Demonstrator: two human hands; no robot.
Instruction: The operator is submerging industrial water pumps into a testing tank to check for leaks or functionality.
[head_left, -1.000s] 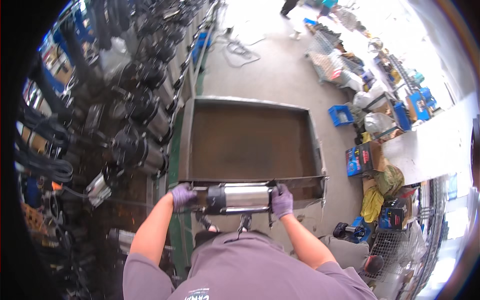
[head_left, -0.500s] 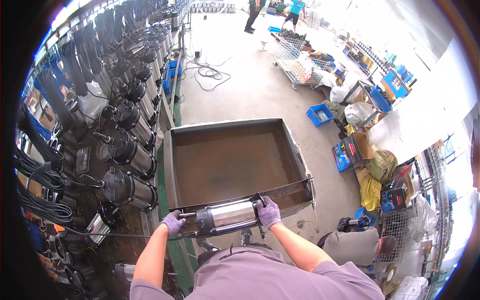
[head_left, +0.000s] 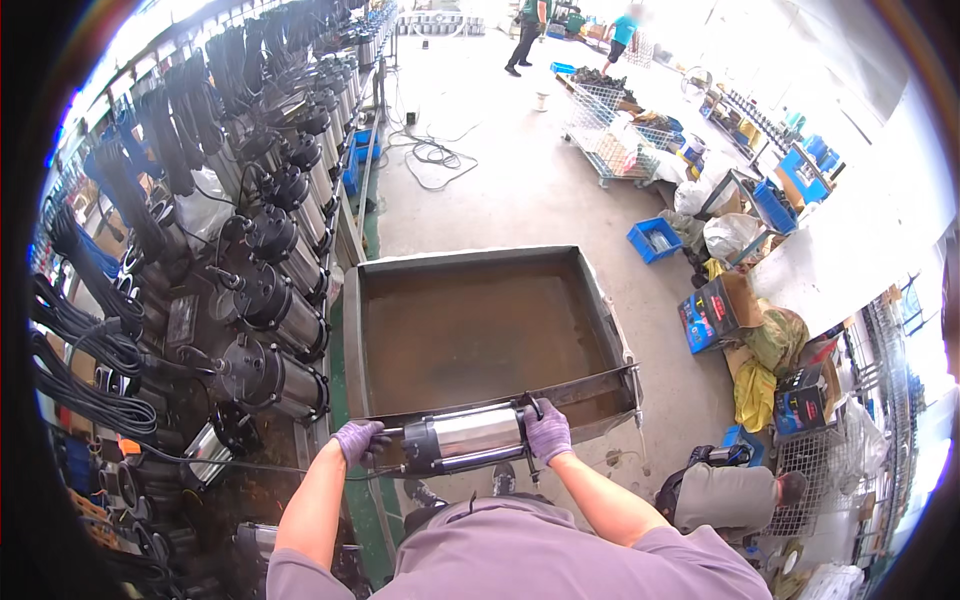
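A steel pump [head_left: 478, 434] with black end pieces lies level along the near edge of a metal tank [head_left: 361, 340] holding brown water. My left hand [head_left: 358, 441], in a purple glove, is closed on the rod sticking out of the pump's left end. My right hand [head_left: 547, 432], gloved alike, grips the black fitting at its right end. A dark cable [head_left: 262, 469] runs from near the pump's left end toward the bench. The undersides of both hands' grips are hidden.
More pumps [head_left: 272, 378] with coiled black cables line the bench at my left. A person [head_left: 725, 497] bends low at the right, near cartons [head_left: 712, 318] and a blue crate [head_left: 655, 240]. A wire cart [head_left: 615, 145] stands farther off; loose cable [head_left: 435, 155] lies on the floor.
The whole view has shifted, so the surroundings sit slightly farther right and lower. Both hands keep their hold on the pump. The far people have shifted a little.
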